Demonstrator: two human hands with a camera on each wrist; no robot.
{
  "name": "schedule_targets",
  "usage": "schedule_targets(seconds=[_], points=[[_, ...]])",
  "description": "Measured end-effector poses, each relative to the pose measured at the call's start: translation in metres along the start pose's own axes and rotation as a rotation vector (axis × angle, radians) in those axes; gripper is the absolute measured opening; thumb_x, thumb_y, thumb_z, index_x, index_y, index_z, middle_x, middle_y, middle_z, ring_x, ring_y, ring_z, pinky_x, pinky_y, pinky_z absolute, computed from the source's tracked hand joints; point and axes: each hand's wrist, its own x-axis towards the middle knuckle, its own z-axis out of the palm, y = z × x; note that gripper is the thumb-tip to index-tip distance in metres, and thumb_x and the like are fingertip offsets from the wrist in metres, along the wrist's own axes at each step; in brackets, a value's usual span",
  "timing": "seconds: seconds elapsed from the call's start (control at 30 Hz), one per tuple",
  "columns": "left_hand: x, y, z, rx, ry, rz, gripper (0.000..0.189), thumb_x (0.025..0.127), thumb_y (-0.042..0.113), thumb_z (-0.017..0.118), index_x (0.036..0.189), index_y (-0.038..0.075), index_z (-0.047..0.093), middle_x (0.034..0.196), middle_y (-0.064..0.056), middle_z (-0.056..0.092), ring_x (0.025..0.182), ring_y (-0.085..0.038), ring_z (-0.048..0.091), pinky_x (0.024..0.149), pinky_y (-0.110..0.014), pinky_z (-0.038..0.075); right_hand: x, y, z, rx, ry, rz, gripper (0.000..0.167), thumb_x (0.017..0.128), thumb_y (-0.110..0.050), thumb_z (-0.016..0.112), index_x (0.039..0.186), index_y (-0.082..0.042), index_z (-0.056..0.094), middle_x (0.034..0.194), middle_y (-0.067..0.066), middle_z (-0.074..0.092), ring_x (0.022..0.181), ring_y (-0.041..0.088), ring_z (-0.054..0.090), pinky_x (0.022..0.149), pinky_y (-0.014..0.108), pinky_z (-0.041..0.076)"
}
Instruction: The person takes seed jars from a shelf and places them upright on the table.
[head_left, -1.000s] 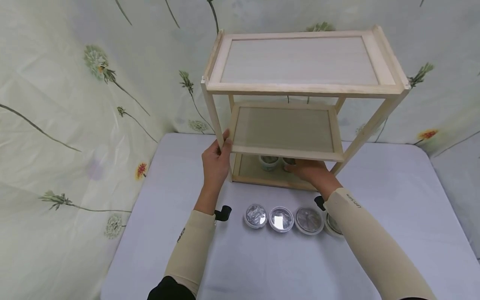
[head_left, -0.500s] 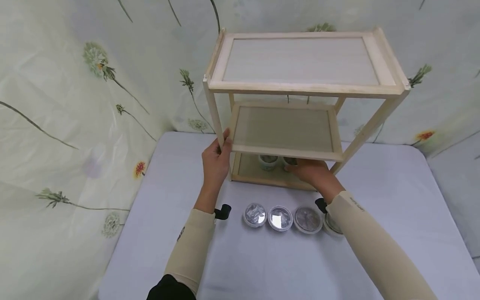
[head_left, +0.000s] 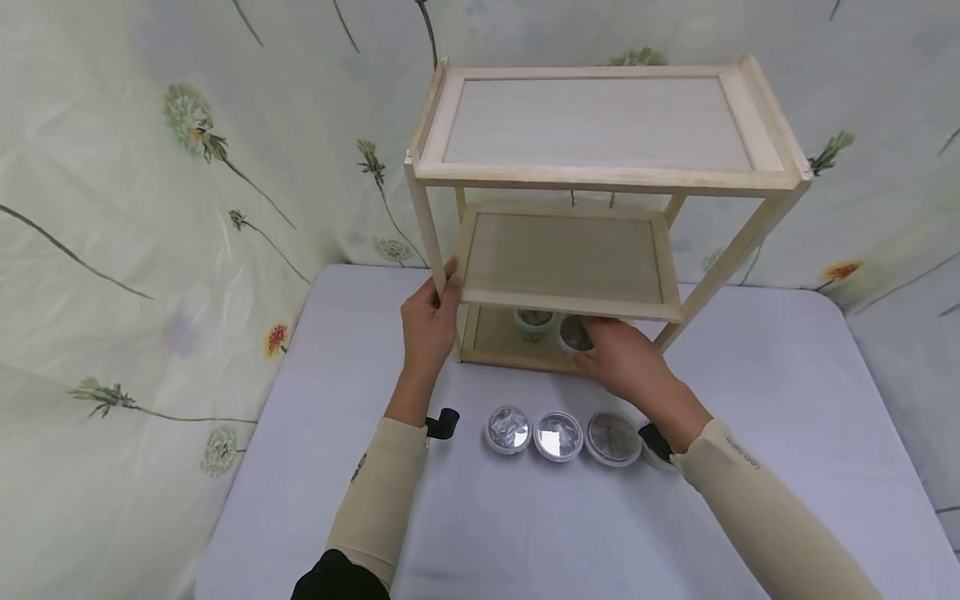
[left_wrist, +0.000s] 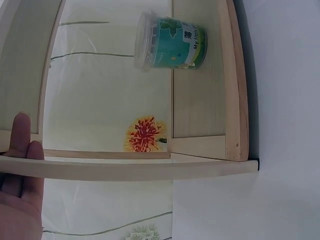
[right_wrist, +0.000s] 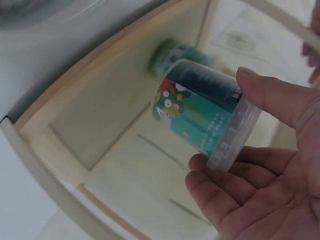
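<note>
A pale wooden shelf unit with three tiers stands on the table. My left hand grips its front left post at about the height of the middle tier. In the right wrist view, my right hand holds a small lidded plastic cup with a teal and dark printed label, thumb and fingers at its lid end. This cup is at the front of the bottom tier, below the middle board. To its left, a second teal and green lidded cup stands upright on the bottom tier.
In front of the shelf unit, clear-lidded round cups stand in a row: a left one, a middle one and a wider one. Another is mostly hidden by my right wrist. Behind hangs a flower-patterned cloth.
My right hand has drawn back toward me with the cup, which shows more from under the middle board. My left hand stays on the post.
</note>
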Motion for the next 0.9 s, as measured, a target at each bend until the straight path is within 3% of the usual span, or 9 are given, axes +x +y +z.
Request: schedule_targets(seconds=[0.17, 0.37, 0.7, 0.9], points=[[0.001, 0.0, -0.003, 0.002, -0.018, 0.002, 0.035, 0.108, 0.028, 0.062, 0.139, 0.014, 0.069, 0.124, -0.008, 0.074, 0.083, -0.014, 0.06, 0.072, -0.025, 0.049, -0.011, -0.021, -0.007, -0.004, 0.0, -0.04, 0.074, 0.092, -0.021, 0.083, 0.153, 0.0, 0.045, 0.14, 0.023, 0.059, 0.112, 0.04, 0.066, 0.087, 0.056, 0.054], [0.001, -0.001, -0.004, -0.011, -0.021, -0.001, 0.035, 0.107, 0.028, 0.063, 0.138, 0.014, 0.07, 0.125, -0.008, 0.074, 0.087, -0.015, 0.062, 0.073, -0.025, 0.05, -0.024, -0.047, -0.013, 0.03, 0.023, -0.145, 0.072, 0.089, -0.021, 0.086, 0.146, 0.001, 0.05, 0.134, 0.018, 0.064, 0.106, 0.034, 0.069, 0.082, 0.051, 0.057], [0.004, 0.0, -0.009, 0.009, -0.037, -0.014, 0.034, 0.106, 0.026, 0.064, 0.138, 0.014, 0.07, 0.108, -0.012, 0.078, 0.081, -0.014, 0.062, 0.069, -0.026, 0.048, -0.034, -0.077, -0.009, 0.073, 0.043, -0.245, 0.08, 0.089, -0.029, 0.087, 0.152, 0.003, 0.05, 0.149, 0.024, 0.055, 0.128, 0.04, 0.06, 0.099, 0.055, 0.051], [0.006, 0.001, -0.011, 0.0, -0.063, -0.037, 0.034, 0.105, 0.028, 0.064, 0.137, 0.017, 0.071, 0.107, -0.008, 0.079, 0.087, -0.013, 0.066, 0.075, -0.028, 0.05, -0.024, -0.086, 0.006, 0.157, 0.055, -0.277, 0.08, 0.088, -0.03, 0.088, 0.15, 0.003, 0.052, 0.147, 0.022, 0.058, 0.127, 0.039, 0.061, 0.102, 0.053, 0.05]])
